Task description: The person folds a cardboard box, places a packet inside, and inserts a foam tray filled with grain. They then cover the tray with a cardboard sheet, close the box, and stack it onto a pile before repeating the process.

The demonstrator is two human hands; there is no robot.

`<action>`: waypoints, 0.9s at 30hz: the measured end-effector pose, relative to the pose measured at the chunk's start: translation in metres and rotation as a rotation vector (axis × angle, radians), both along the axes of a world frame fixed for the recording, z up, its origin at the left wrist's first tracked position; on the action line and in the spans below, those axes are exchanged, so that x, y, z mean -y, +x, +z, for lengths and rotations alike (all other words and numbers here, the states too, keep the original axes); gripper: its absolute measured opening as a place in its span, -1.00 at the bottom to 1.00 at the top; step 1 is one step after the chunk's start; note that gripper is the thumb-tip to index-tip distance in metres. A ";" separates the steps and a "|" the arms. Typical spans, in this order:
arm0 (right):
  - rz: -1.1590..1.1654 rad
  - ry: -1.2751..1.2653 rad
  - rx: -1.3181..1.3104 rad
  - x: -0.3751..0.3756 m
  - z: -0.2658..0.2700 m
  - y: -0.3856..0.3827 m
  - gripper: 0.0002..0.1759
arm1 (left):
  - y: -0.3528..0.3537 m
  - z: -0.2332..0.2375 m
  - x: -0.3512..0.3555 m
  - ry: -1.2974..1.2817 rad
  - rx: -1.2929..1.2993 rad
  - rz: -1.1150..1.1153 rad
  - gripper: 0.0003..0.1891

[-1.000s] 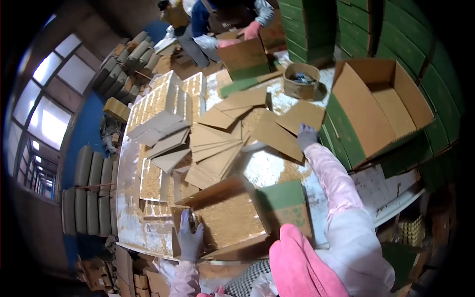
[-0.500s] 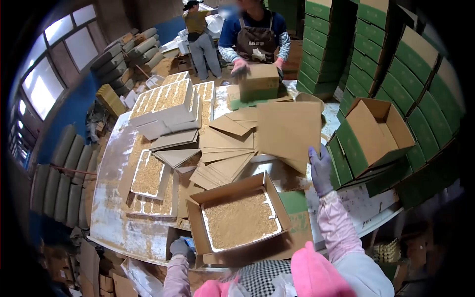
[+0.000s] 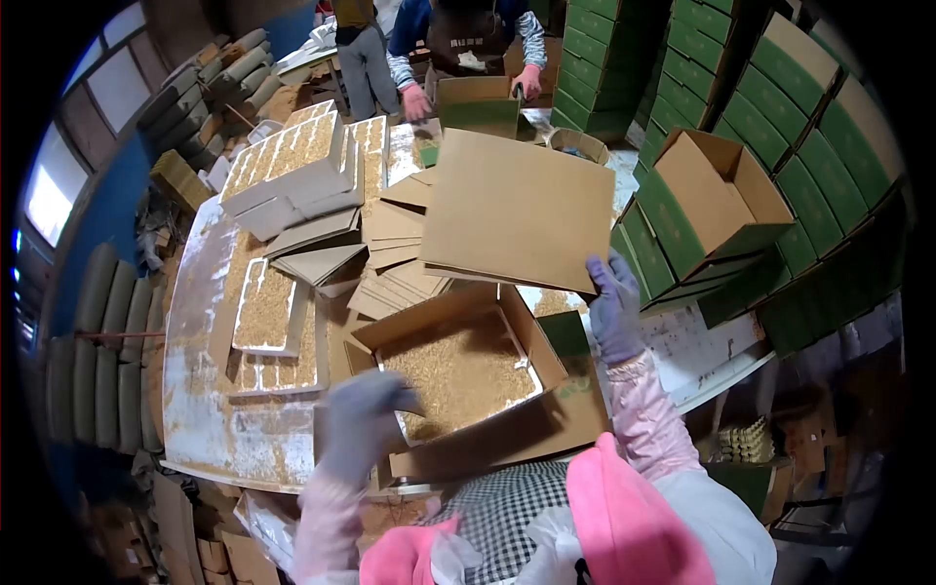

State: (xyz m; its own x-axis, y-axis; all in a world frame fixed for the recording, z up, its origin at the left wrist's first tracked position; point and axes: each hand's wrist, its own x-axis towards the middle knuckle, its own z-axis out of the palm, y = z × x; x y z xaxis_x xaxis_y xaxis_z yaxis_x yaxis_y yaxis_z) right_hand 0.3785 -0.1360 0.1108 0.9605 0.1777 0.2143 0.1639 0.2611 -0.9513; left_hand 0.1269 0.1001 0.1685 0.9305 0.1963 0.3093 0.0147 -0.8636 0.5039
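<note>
My right hand (image 3: 614,307), in a grey-purple glove, grips the lower right corner of a flat cardboard sheet (image 3: 522,205), with another sheet's edge showing beneath it. The sheets hang above the back of an open cardboard box (image 3: 551,346). Inside the box lies a white-edged tray filled with tan granular material (image 3: 458,375). My left hand (image 3: 366,405), gloved in grey and blurred by motion, is over the box's left front edge; whether it holds anything cannot be made out.
Foam trays (image 3: 292,200) are stacked at the table's left, near loose cardboard sheets (image 3: 395,234). Green boxes (image 3: 600,68) stand piled at the right, beside an open box (image 3: 707,195). Across the table, a co-worker's pink-gloved hands (image 3: 527,81) are at another box (image 3: 478,109).
My right hand has brought the cardboard sheet closer, over the box's back. My left hand has risen from the table edge to the box. The co-worker's box now stands open, and the view has shifted.
</note>
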 end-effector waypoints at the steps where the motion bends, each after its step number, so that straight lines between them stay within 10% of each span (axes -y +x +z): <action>1: 0.006 0.064 -0.035 -0.006 -0.006 -0.004 -0.69 | 0.023 -0.036 0.008 0.181 -0.242 -0.131 -0.74; 7: 0.125 -0.053 0.090 -0.009 -0.012 -0.011 -0.60 | 0.062 0.033 0.027 0.558 0.070 -0.067 -0.05; 12: 0.571 0.031 -0.291 0.009 0.047 -0.016 -0.38 | 0.092 -0.017 0.004 0.610 -0.010 -0.188 -0.44; 21: 0.407 -0.126 0.110 -0.003 0.031 -0.002 0.08 | 0.114 0.028 0.033 0.640 0.049 -0.059 -0.93; 27: 0.205 -0.311 0.378 -0.010 0.029 0.021 -0.40 | 0.107 0.049 0.041 0.680 0.024 -0.120 -0.84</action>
